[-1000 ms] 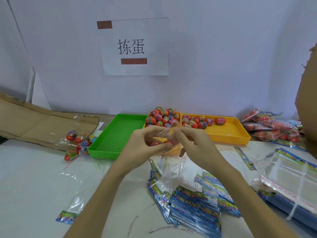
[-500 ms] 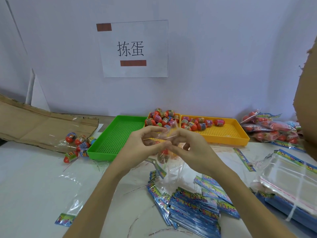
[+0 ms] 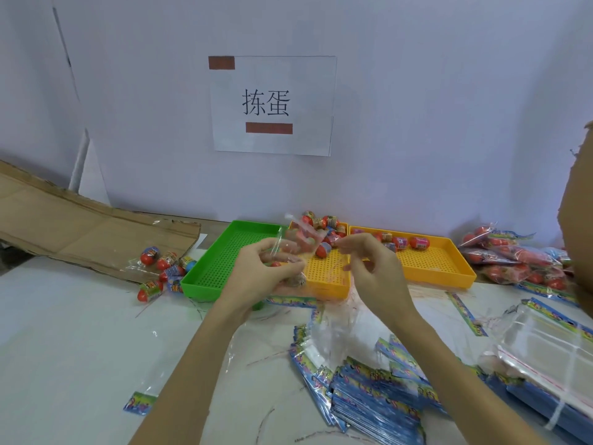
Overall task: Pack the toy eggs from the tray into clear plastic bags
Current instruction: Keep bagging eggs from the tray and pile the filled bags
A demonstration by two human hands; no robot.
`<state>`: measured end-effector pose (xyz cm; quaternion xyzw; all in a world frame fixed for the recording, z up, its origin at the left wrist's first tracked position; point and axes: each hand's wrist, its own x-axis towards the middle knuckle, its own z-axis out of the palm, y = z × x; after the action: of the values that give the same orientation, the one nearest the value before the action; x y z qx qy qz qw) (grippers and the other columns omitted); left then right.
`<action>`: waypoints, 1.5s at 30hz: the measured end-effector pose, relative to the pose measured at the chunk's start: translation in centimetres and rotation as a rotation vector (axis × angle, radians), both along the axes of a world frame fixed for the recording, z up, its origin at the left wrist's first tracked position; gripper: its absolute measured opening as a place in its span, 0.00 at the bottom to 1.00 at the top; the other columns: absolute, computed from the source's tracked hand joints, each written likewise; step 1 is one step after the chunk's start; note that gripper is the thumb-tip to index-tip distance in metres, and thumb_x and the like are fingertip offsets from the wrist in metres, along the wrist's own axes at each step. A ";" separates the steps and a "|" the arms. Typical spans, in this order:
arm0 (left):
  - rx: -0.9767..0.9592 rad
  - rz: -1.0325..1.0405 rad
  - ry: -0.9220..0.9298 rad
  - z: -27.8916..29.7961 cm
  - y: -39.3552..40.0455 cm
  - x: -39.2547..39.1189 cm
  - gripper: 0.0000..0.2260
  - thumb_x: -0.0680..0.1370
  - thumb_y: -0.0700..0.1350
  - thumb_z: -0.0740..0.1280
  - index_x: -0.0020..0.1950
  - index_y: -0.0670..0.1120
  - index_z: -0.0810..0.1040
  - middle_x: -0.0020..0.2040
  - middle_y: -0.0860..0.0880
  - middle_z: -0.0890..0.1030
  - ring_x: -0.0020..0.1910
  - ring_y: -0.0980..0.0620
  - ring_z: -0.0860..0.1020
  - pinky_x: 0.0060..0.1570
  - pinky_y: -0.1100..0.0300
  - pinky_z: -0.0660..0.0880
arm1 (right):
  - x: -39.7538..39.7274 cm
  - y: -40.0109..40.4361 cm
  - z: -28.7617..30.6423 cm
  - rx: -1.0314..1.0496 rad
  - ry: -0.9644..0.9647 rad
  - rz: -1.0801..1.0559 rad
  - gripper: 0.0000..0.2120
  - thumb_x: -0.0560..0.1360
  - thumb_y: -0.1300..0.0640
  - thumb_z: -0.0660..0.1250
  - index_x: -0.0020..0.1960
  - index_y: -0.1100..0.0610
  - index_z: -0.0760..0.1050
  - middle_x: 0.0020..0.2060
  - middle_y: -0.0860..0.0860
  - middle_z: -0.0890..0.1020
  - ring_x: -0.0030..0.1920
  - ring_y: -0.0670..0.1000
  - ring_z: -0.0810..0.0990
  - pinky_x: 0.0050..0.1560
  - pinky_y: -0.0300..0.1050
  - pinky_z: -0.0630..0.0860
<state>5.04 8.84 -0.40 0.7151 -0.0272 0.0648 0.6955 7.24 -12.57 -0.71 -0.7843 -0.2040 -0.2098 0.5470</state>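
Two hands are working at the centre of the frame, and you are holding them apart over the near edge of the middle yellow tray (image 3: 324, 284). Your left hand (image 3: 266, 271) is curling its fingers around a clear plastic bag (image 3: 298, 242) that appears to have toy eggs in its bottom, the bag's long axis running up and slightly right from your palm so its open mouth is standing above your fingers. Your right hand (image 3: 372, 268) is pinching what looks like a thin clear strip or the bag's flap, though the blur is hiding which. The loose toy eggs (image 3: 324, 224) are lying just beyond the bag's mouth, toward the upper centre, nearer your right hand, which you would likely be reaching with next.
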 end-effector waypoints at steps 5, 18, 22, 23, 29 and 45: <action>-0.103 0.038 0.008 -0.4 0.3 0.3 0.18 0.73 0.42 0.80 0.62 0.45 0.83 0.50 0.43 0.89 0.50 0.42 0.88 0.52 0.46 0.85 | 4.7 0.9 -0.5 -0.387 0.107 -0.012 0.20 0.84 0.67 0.57 0.67 0.50 0.79 0.68 0.45 0.77 0.61 0.46 0.78 0.49 0.25 0.72; -0.219 -0.122 0.046 0.0 -0.3 0.1 0.18 0.76 0.44 0.78 0.64 0.42 0.81 0.55 0.41 0.88 0.49 0.41 0.88 0.46 0.52 0.86 | 7.7 3.5 -1.6 -0.363 0.029 -0.178 0.13 0.80 0.61 0.70 0.64 0.58 0.79 0.55 0.52 0.84 0.53 0.49 0.81 0.53 0.42 0.79; -0.140 -0.145 0.009 -0.3 -0.7 0.1 0.11 0.82 0.43 0.72 0.63 0.42 0.82 0.55 0.44 0.88 0.55 0.46 0.87 0.44 0.53 0.86 | 4.9 1.5 -1.2 -0.041 0.093 -0.138 0.12 0.80 0.57 0.72 0.63 0.55 0.79 0.52 0.46 0.83 0.48 0.41 0.82 0.46 0.31 0.79; -0.117 -0.142 0.000 -0.5 -0.8 0.1 0.10 0.82 0.43 0.71 0.62 0.41 0.82 0.55 0.44 0.88 0.56 0.46 0.87 0.45 0.51 0.86 | 4.1 0.9 -1.2 0.038 0.115 -0.103 0.11 0.80 0.57 0.72 0.62 0.55 0.80 0.52 0.46 0.84 0.49 0.43 0.84 0.47 0.33 0.81; 0.024 -0.177 0.004 -0.7 -1.5 0.0 0.09 0.84 0.43 0.70 0.61 0.40 0.81 0.51 0.44 0.89 0.48 0.46 0.87 0.39 0.52 0.86 | 0.6 -1.4 -1.8 0.339 0.219 0.006 0.06 0.82 0.56 0.69 0.58 0.50 0.82 0.50 0.49 0.87 0.47 0.50 0.88 0.45 0.40 0.84; 0.178 -0.239 -0.116 -0.9 -2.4 -0.2 0.11 0.78 0.47 0.77 0.61 0.51 0.84 0.52 0.48 0.88 0.50 0.45 0.88 0.39 0.48 0.86 | -1.8 -0.6 0.1 0.078 -0.036 0.017 0.16 0.79 0.60 0.73 0.65 0.54 0.76 0.55 0.43 0.82 0.40 0.45 0.87 0.40 0.36 0.81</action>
<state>4.80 6.44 -1.28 0.7605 -0.1580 0.0202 0.6295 5.44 -13.14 -0.64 -0.7566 -0.2122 -0.2272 0.5752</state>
